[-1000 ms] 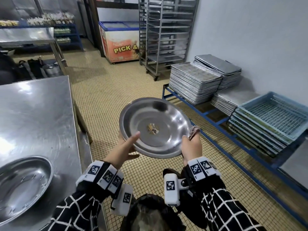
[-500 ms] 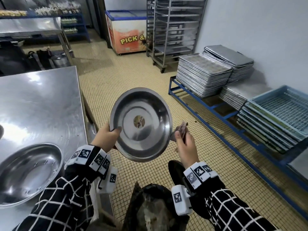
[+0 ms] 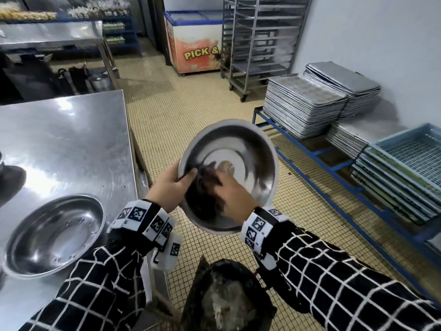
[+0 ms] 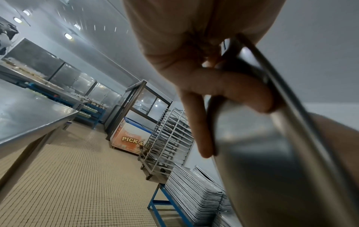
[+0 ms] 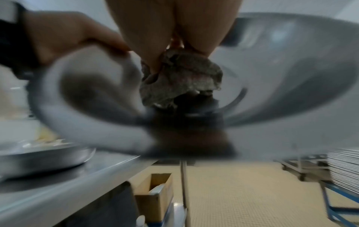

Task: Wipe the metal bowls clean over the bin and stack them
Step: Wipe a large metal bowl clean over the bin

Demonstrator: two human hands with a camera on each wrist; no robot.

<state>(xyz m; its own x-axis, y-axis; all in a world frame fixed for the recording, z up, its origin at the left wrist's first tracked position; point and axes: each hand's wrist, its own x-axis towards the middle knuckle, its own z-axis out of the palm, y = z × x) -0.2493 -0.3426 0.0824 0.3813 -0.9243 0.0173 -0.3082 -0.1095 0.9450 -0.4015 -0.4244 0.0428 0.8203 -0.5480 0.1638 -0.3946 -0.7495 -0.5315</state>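
- We stand in a kitchen with a yellow tiled floor (image 3: 181, 120); a steel table (image 3: 62, 139) runs along on the far side of our left hand (image 3: 167, 189).
- Beyond both hands, at the back, stands a freezer (image 3: 193, 51) lettered "PICK &", with a wheeled rack (image 3: 257, 44) beside it.
- Out past our right hand (image 3: 233, 197), a blue frame (image 3: 317, 154) against the wall carries stacks of metal trays (image 3: 303, 106) and pale blue crates (image 3: 410, 158).
- Our left hand grips the bowl (image 3: 248, 149) by its near-left rim, thumb inside, fingers (image 4: 229, 90) curled behind the metal, as the left wrist view shows.
- The bowl is held in the air, tilted with its hollow towards us, above and just beyond the bin (image 3: 226, 299).
- Our right hand is inside the bowl, fingers closed round a crumpled grey cloth (image 5: 180, 79) that is pressed against the inner wall; this shows best in the right wrist view, though it is blurred.
- A small patch sits at the centre of the bowl's bottom, just past our right fingertips; we cannot tell what it is.
- The bin, lined in black, sits on the floor below our wrists and holds greyish crumpled waste.
- A second bowl (image 3: 52, 235) rests upright on the table, out beyond our left forearm.
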